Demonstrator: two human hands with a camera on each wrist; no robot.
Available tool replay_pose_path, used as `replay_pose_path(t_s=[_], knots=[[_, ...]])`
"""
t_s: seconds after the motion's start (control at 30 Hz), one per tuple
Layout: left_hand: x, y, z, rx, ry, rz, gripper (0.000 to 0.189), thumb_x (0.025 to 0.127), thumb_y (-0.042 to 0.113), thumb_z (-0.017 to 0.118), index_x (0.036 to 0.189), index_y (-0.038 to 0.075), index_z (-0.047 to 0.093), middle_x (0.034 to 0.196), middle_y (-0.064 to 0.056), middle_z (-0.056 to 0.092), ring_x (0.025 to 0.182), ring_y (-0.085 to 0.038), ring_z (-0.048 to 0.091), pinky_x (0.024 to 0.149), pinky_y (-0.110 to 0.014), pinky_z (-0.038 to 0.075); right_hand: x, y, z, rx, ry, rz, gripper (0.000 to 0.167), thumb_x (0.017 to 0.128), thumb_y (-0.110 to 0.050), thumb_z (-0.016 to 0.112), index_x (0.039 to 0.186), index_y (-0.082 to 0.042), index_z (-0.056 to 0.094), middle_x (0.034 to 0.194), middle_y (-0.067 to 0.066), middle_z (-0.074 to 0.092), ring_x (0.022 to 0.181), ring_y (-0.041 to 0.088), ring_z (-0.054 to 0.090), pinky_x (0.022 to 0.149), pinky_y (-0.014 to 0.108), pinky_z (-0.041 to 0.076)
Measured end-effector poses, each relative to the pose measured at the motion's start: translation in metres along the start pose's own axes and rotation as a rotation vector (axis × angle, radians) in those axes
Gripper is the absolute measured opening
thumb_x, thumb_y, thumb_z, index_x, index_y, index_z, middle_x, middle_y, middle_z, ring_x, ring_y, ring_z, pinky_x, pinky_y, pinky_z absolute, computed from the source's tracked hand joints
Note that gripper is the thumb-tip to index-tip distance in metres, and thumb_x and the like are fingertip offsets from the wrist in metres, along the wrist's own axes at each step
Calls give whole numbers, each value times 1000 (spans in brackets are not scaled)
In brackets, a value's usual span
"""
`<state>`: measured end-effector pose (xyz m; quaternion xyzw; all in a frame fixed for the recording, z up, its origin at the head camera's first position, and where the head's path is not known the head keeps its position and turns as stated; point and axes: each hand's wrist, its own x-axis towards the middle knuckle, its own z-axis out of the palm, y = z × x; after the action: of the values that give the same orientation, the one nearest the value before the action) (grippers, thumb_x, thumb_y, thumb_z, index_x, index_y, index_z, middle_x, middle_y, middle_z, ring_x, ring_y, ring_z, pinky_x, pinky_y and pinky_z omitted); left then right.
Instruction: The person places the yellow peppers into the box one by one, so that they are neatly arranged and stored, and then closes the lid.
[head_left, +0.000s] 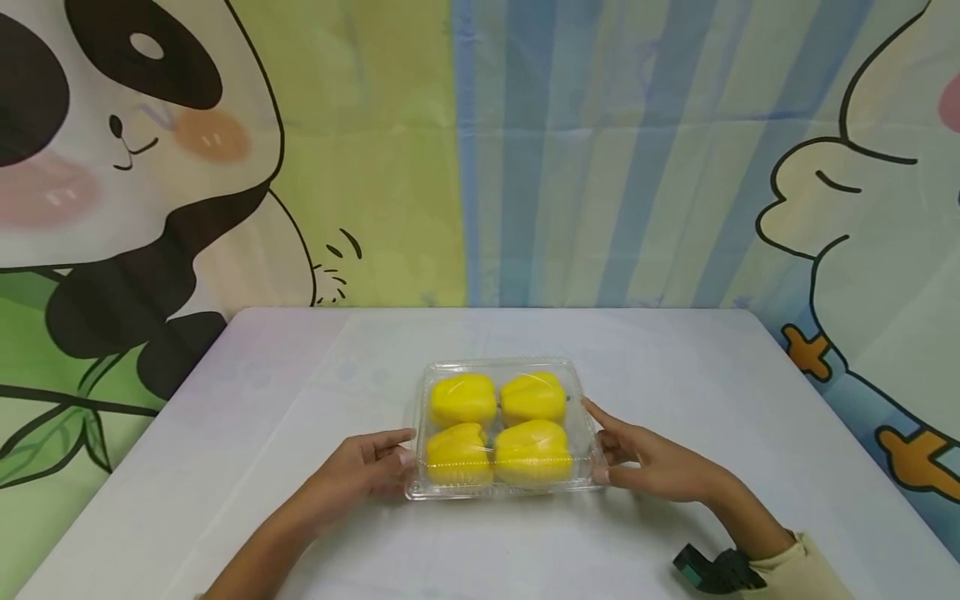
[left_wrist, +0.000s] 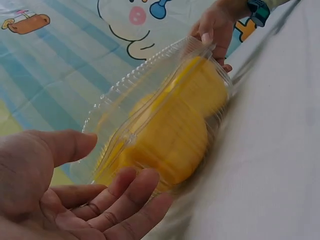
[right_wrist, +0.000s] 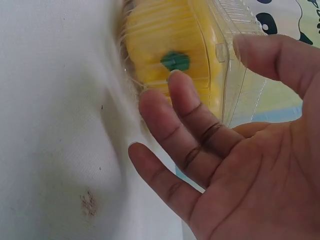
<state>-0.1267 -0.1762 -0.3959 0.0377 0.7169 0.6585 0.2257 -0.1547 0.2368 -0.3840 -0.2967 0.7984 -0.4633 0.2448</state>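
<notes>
A clear plastic clamshell box (head_left: 585, 417) rests on the white table, holding several yellow bell peppers (head_left: 532, 452). My left hand (head_left: 360, 467) is at the box's left side, thumb and fingers spread about its near corner without curling round it. Opposite it, the right hand (head_left: 663, 462) has its fingertips at the right side, index finger stretched toward the back. Seen from the right wrist, those fingers are loosely bent and the thumb meets the lid's rim (right_wrist: 227, 95). A green stem (right_wrist: 176, 61) shows through that end wall. In the left wrist view the lid (left_wrist: 150, 75) looks closed.
The white table (head_left: 337, 375) extends around the box. Behind it hangs a striped cloth (head_left: 577, 167), with a printed panda (head_left: 150, 208) on the left and a white cartoon figure (head_left: 892, 275) on the right. A dark strap device (head_left: 720, 571) is on the right wrist.
</notes>
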Motion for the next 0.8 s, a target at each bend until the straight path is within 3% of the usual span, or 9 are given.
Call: replay_pose_path(t_s=[0.07, 0.2, 0.37, 0.53, 0.8], knots=[[0, 1, 1, -54, -28, 5, 64, 94, 20, 64, 143, -11, 37, 106, -17, 64, 89, -28, 66, 82, -45, 55, -1, 1, -1, 40, -3, -22, 78, 99, -7, 51, 157, -11, -2, 129, 21, 55, 102, 27, 61, 85, 30, 51], [0, -1, 2, -152, -80, -1, 55, 95, 13, 61, 136, -16, 40, 100, -16, 65, 84, -28, 67, 81, -48, 56, 0, 2, 0, 113, 21, -51, 74, 99, -2, 48, 156, -7, 1, 113, 24, 60, 90, 26, 60, 77, 34, 52], [-4, -3, 4, -243, -95, -78, 34, 95, 14, 61, 115, -13, 55, 89, -14, 65, 82, -33, 70, 79, -48, 55, -2, 4, 6, 168, 87, -55, 70, 99, -5, 51, 156, -4, 10, 93, 20, 58, 78, 24, 58, 70, 37, 52], [-10, -1, 6, -278, -102, -113, 29, 94, 12, 62, 110, -12, 57, 91, -18, 68, 86, -34, 70, 81, -47, 55, -5, 3, 9, 190, 112, -70, 67, 99, -4, 51, 155, -2, 13, 88, 20, 55, 75, 28, 60, 70, 36, 52], [-17, 4, 11, -270, -65, -123, 36, 86, 7, 69, 112, -11, 52, 94, -22, 69, 84, -31, 71, 82, -45, 55, -5, 1, 12, 302, 55, -54, 73, 100, -4, 49, 157, -8, 3, 90, 21, 54, 76, 32, 58, 79, 37, 54]])
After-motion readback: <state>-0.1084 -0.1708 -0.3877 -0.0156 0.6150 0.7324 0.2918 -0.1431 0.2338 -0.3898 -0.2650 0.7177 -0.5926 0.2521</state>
